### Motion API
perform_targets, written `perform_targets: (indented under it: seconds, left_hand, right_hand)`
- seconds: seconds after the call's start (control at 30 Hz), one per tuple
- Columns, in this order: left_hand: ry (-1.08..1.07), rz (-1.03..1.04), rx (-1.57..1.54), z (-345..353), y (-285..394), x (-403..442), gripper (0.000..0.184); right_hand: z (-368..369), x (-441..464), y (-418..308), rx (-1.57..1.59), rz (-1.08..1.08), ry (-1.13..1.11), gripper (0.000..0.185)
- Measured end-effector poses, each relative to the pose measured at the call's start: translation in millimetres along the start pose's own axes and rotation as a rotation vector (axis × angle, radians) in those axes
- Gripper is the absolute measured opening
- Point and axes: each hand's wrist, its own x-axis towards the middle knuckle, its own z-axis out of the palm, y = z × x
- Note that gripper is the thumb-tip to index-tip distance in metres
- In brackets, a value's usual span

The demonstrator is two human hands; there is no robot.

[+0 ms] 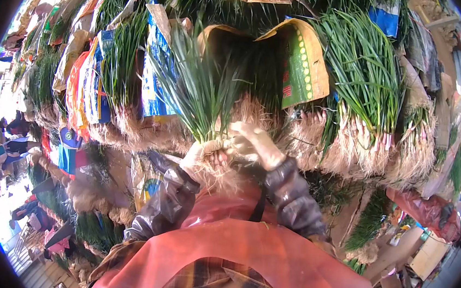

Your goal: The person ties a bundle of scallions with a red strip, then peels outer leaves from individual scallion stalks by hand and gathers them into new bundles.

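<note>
A bunch of green onions (204,100) stands upright in front of my chest, leaves up and pale stringy roots hanging down. My left hand (202,155), in a light glove, is wrapped around its stem base just above the roots. From the right, my right hand (255,143), also gloved, meets the bunch at the same height, its fingers bent inward beside the stems. What lies between those fingers is too blurred to make out. Behind the bunch, a printed sack (308,66) with a green panel gapes around more onions.
A large pile of green onions (362,79) with root ends toward me lies at right. Blue-and-white sacks (158,66) and more bunches line the left. Other people, one in a red garment (427,210), are at both sides. My red apron (253,256) fills the bottom.
</note>
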Motion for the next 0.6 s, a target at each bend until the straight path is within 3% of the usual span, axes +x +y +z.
perform_targets:
  seconds: [0.03, 0.07, 0.1, 0.13, 0.17, 0.23, 0.3, 0.37, 0.43, 0.47, 0.5, 0.57, 0.6]
  left_hand:
    - [-0.208, 0.032, -0.047, -9.6, -2.3, 1.0, 0.017]
    - [-0.095, 0.010, -0.049, -12.6, -10.7, 0.5, 0.012]
    - [0.014, -0.006, -0.051, 1.4, -8.8, -7.3, 0.008]
    - [-0.091, 0.041, -0.004, -8.6, -11.3, -5.5, 0.008]
    - [-0.016, 0.098, -0.143, -13.4, -20.9, -2.8, 0.008]
    - [-0.064, -0.088, -0.043, -24.8, -9.4, -8.7, 0.006]
    - [-0.119, 0.055, -0.100, -4.1, -11.0, -35.9, 0.006]
    - [-0.134, 0.047, 0.040, -10.4, 12.1, -70.5, 0.008]
    - [-0.082, 0.279, 0.187, -48.1, 14.7, -76.7, 0.015]
    - [-0.049, 0.207, 0.170, -67.8, 18.1, -68.8, 0.019]
    - [-0.014, 0.142, 0.152, -79.4, 19.2, -61.0, 0.023]
    - [-0.016, 0.195, 0.136, -51.9, 29.5, -68.5, 0.027]
    - [-0.048, 0.205, 0.129, -44.8, 32.6, -73.3, 0.030]
  right_hand:
    - [1.4, 13.4, 6.5, 0.219, 0.125, -0.059, 0.040]
    - [14.1, 25.8, 15.5, 0.315, 0.187, -0.111, 0.035]
    - [32.9, 26.0, 17.9, 0.378, -0.053, -0.106, 0.027]
    - [44.1, 33.6, 16.7, 0.324, -0.030, 0.009, 0.027]
    - [51.9, 35.7, 18.9, 0.273, 0.004, 0.121, 0.027]
    - [47.4, 35.1, 34.9, -0.726, -0.433, 0.460, 0.029]
    - [6.4, 28.6, 43.8, -0.432, -0.046, 0.682, 0.032]
    - [-48.0, 22.6, 97.5, -0.853, 0.068, 0.467, 0.033]
    - [-50.5, -10.5, 97.1, -1.181, 0.268, 0.020, 0.036]
    - [-32.3, -25.1, 65.7, -1.204, 0.232, 0.067, 0.036]
    - [-14.2, -24.6, 64.8, -1.066, -0.014, 0.260, 0.033]
    - [9.6, 3.3, 62.1, -0.946, -0.318, 0.295, 0.030]
    - [25.3, 22.9, 57.5, -1.030, -0.169, 0.329, 0.035]
